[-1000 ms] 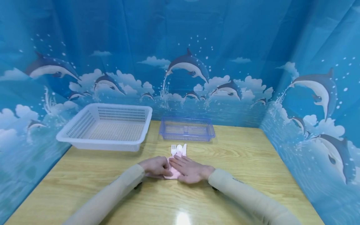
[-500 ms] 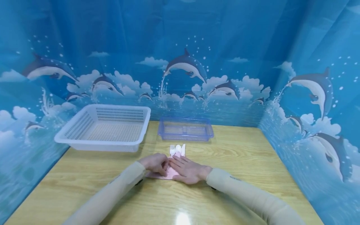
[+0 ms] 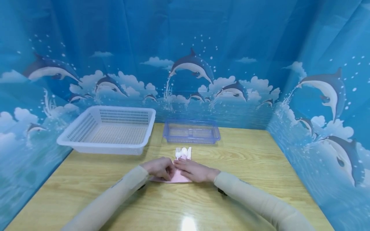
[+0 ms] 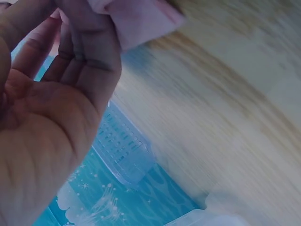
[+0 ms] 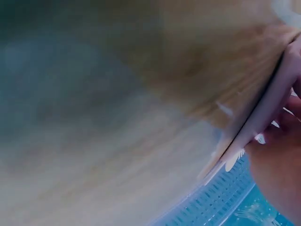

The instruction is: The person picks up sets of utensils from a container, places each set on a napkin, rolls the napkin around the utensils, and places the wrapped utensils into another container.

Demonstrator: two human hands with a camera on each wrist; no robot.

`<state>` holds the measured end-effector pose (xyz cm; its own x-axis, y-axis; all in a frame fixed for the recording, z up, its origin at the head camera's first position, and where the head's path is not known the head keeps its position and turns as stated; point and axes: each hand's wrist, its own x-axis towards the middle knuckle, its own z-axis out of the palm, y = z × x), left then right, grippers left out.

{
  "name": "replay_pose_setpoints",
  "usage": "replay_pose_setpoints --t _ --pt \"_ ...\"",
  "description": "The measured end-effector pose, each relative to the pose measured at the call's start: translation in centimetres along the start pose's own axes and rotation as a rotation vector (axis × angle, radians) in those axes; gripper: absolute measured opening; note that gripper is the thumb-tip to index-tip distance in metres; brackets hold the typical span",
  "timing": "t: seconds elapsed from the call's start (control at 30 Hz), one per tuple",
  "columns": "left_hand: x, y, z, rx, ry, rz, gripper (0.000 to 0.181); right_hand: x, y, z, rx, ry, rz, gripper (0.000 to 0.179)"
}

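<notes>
A pink cloth (image 3: 180,177) lies on the table with a white plastic fork (image 3: 178,152), spoon (image 3: 184,151) and knife (image 3: 189,152) sticking out of its far end. Their handles are covered by the cloth and the hands. My left hand (image 3: 160,167) is at the cloth's left side with fingers curled, pinching a fold; the left wrist view shows pink fabric (image 4: 143,22) at the fingertips. My right hand (image 3: 197,170) rests palm down across the cloth's right part, its fingers straight and pointing left. Fingertips of both hands nearly meet over the cloth.
A white slotted basket (image 3: 108,149) stands at the back left of the wooden table (image 3: 245,157). Right of it, behind the cutlery, sits a low, translucent blue-purple tray (image 3: 192,140). Curtains printed with dolphins (image 3: 193,67) close off the back and sides.
My left thumb has drawn back left off the middle of the cloth. My right thumb, earlier spread toward me, no longer shows, and more of the cloth's near edge is visible.
</notes>
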<state>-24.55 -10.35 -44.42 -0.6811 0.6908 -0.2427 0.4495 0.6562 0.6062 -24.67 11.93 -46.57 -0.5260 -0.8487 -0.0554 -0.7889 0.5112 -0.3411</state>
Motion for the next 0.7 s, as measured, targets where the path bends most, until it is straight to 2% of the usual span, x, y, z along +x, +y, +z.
replay_pose_setpoints --t 0.07,0.17,0.27,0.37,0.5,0.6,0.7 --pt "-0.03 -0.13 0.01 -0.002 0.006 0.019 0.012 0.05 0.16 -0.05 -0.002 0.083 -0.035 0.041" --pt "-0.12 -0.21 -0.01 -0.027 0.006 0.025 0.012 0.17 0.31 0.07 -0.081 0.193 -0.090 0.027" --pt "-0.20 -0.20 -0.03 -0.032 0.009 0.012 0.010 0.29 0.23 0.06 -0.097 0.237 -0.134 0.018" --pt "-0.16 -0.11 0.03 -0.038 0.020 -0.020 0.007 0.31 0.19 -0.09 -0.033 0.208 -0.137 0.018" --pt "0.02 0.18 0.29 -0.090 0.055 -0.109 0.018 0.07 0.31 -0.37 0.041 0.141 -0.112 0.025" --pt "0.19 0.45 0.48 -0.123 0.086 -0.168 0.021 -0.13 0.40 -0.52 0.055 0.102 -0.101 0.030" --pt "0.39 0.68 0.50 -0.129 0.101 -0.199 0.020 -0.12 0.46 -0.60 0.054 0.075 -0.087 0.033"
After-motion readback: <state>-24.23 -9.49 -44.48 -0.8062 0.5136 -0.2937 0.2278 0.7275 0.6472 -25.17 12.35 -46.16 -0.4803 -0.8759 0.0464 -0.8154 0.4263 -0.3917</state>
